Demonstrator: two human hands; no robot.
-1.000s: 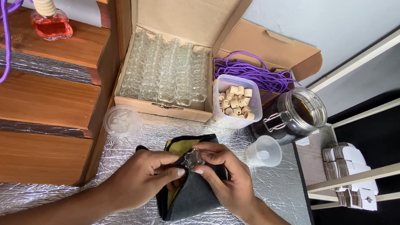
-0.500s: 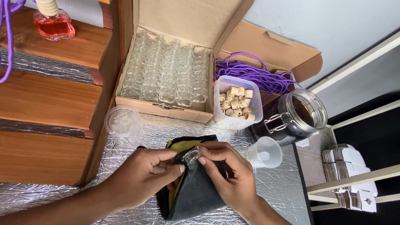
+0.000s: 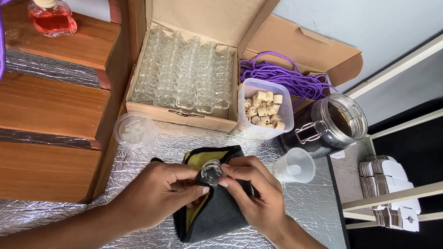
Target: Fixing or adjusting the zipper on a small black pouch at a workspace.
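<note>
Hands: left hand and right hand meet over a small clear glass bottle, both resting on a dark cloth.
Left hand: thumb and forefinger curled in, tips pinching the bottle from its left side; the remaining fingers are folded under.
Right hand: fingertips pressed against the bottle's right side and top, fingers bent, palm down on the cloth.
Bottle: held between the two hands, just above the cloth; its exact tilt cannot be told.
Cloth: dark grey with a yellow inner face (the yellow shows just beyond the left thumb), lying under both hands on a silver foil mat.
Beyond the left hand: a round clear lid or dish on the foil, near the knuckles but apart from them.
Beyond both hands: an open cardboard box packed with rows of empty glass bottles.
Beyond the right hand: a clear tub of wooden caps, with purple cord heaped behind it.
Right of the right hand: a small clear funnel, just beside the knuckles; farther out, a dark glass clip-top jar and stacks of white cards.
Far left of the left hand: a filled bottle of red liquid on a wooden step, with purple cord looped from its cap.
</note>
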